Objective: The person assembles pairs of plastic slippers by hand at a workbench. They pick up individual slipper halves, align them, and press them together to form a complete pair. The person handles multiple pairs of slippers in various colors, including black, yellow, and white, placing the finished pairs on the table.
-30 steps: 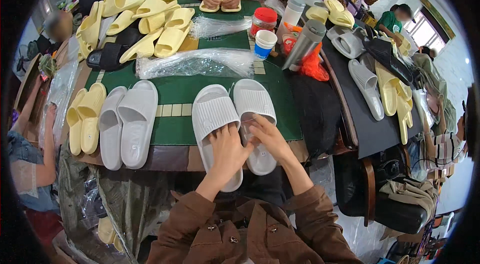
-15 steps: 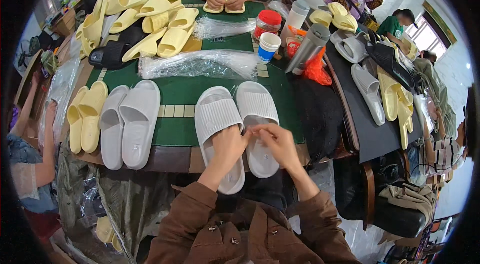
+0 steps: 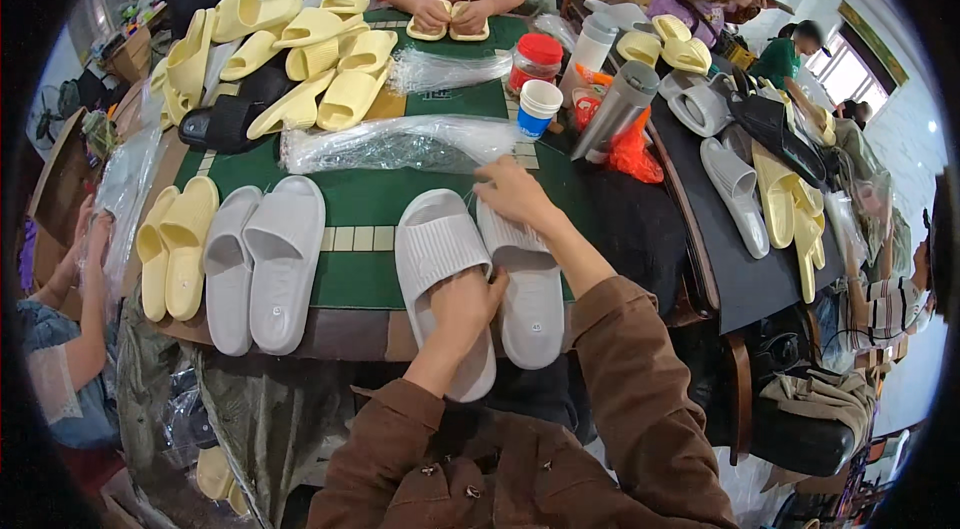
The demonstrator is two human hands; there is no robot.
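Observation:
A pair of grey slippers lies side by side at the table's near edge, toes pointing away from me. My left hand (image 3: 462, 307) reaches into the left grey slipper (image 3: 437, 240); its fingers are hidden under the ribbed strap and its thumb rests at the inner edge, towards the other slipper. Over the toe of the right grey slipper (image 3: 533, 314), my right hand (image 3: 515, 194) is closed in a pinch, with what looks like a thin clear plastic strand at the fingertips. The wrist covers part of that slipper's strap. Just beyond lies a bundle of clear plastic strands (image 3: 400, 141).
Left of me lie another grey pair (image 3: 283, 264) and a yellow pair (image 3: 185, 249). Beyond are a heap of yellow slippers (image 3: 350, 94), a red-lidded jar (image 3: 536, 59), a blue-and-white cup (image 3: 538, 107) and a steel flask (image 3: 618, 109). Other people work around the table.
My right hand has moved from inside the right slipper's opening forward past its toe. My left hand stays in the left slipper. The view has shifted slightly.

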